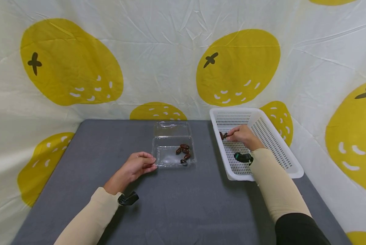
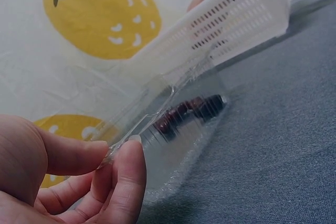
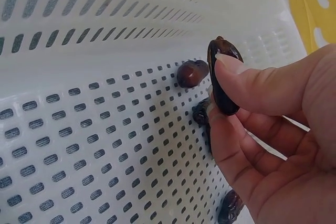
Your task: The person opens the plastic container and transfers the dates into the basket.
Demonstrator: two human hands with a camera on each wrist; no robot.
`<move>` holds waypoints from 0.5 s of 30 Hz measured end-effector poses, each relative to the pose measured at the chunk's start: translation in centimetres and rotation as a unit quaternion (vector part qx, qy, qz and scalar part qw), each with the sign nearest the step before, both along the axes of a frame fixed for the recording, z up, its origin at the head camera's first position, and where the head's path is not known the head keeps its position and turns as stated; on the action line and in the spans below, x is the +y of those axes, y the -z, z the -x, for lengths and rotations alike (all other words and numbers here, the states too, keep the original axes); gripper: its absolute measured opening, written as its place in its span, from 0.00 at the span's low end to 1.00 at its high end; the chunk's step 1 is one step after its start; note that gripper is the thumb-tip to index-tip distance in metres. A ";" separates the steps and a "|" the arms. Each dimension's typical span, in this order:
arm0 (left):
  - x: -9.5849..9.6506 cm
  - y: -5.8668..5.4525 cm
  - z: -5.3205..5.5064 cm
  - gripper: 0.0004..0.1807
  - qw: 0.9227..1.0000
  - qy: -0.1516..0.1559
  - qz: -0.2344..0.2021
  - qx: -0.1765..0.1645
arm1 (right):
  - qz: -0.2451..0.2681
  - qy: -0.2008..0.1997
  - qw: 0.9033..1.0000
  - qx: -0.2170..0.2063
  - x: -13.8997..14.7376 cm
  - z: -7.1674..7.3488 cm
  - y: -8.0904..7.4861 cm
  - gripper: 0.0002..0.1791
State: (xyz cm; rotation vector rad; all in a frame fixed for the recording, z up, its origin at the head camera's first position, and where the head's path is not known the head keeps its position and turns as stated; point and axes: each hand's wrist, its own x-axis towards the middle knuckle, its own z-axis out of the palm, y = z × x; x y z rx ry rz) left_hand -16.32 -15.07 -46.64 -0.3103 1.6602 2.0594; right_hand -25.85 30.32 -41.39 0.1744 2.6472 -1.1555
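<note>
With thumb and fingers, my left hand (image 1: 138, 165) pinches the near left corner of a clear plastic clamshell box (image 1: 167, 157), whose lid (image 1: 172, 129) lies folded back. Several brown dates (image 1: 185, 150) sit at the box's right side. Over the white basket (image 1: 288, 162), my right hand (image 1: 245, 136) pinches one dark glossy date (image 3: 224, 80) between thumb and fingertips, as the right wrist view shows. Behind it, another date (image 3: 192, 73) lies on the basket floor, and a further date (image 3: 230, 207) shows below the hand. Some dates are partly hidden by the fingers.
Grey cloth (image 1: 183, 207) covers the table. The basket's slotted walls stand higher than the box, to its right. A white curtain (image 1: 161, 68) with yellow fruit prints hangs right behind the table and along its sides.
</note>
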 end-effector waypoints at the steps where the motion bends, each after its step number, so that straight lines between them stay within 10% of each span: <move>1: 0.1 0.0 0.0 0.04 1.000 -0.001 0.000 0.000 | -0.005 0.000 1.000 0.000 0.0 0.1 0.1 0.21; 15: 0.1 0.0 0.1 0.04 1.000 0.000 0.001 0.000 | -0.074 -0.028 0.997 -0.001 0.2 0.3 0.6 0.13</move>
